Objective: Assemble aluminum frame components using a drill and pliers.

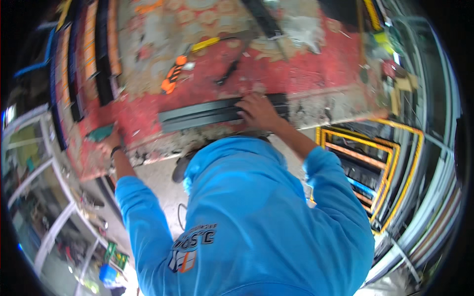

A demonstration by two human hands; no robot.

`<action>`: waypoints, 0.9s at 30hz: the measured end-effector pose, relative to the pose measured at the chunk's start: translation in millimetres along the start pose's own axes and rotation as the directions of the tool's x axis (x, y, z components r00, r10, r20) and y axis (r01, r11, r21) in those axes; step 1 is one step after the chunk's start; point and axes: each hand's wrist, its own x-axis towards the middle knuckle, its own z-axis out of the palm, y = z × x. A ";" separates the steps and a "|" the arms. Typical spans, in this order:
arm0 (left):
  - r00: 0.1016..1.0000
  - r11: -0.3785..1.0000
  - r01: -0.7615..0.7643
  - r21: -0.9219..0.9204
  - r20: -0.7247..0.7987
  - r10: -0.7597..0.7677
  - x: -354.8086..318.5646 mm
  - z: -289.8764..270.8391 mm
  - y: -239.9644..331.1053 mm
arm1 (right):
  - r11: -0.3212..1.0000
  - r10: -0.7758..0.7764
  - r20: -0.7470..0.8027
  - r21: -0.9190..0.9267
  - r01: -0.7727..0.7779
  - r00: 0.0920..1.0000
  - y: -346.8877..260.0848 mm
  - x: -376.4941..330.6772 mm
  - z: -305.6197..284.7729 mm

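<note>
At the left of the bench, my left hand (111, 141) is closed around a dark green tool (100, 132) that looks like the body of a power tool; its exact kind is blurred. A dark grey metal profile (202, 115), long and grooved, lies along the near side of the bench. Over its right part my right hand (257, 111) presses down, fingers curled onto the profile. Beyond the profile lie an orange and black hand tool (173, 76) and a yellow-handled tool (205, 44).
The red, worn bench (316, 74) has a rough near edge. Long profiles with orange strips (90, 39) lie at its far left. A small black piece (228, 72) sits mid-bench, and a dark bar (261, 17) farther back. Yellow-edged frames (419, 163) stand at the right.
</note>
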 end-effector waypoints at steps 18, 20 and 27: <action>0.987 0.998 -0.061 -0.030 -0.151 0.055 -35.0 5.9 26.6 | 0.996 -0.050 -0.213 -0.085 0.032 0.976 1.7 -4.7 8.0; 0.984 0.997 -0.062 -0.035 -0.172 0.055 -33.4 8.2 22.4 | 0.996 -0.053 -0.207 -0.084 0.036 0.977 0.8 -4.8 7.3; 0.984 0.997 -0.027 -0.070 -0.178 0.015 -46.9 5.5 28.5 | 0.998 -0.035 -0.185 -0.063 0.024 0.982 0.0 -3.0 6.6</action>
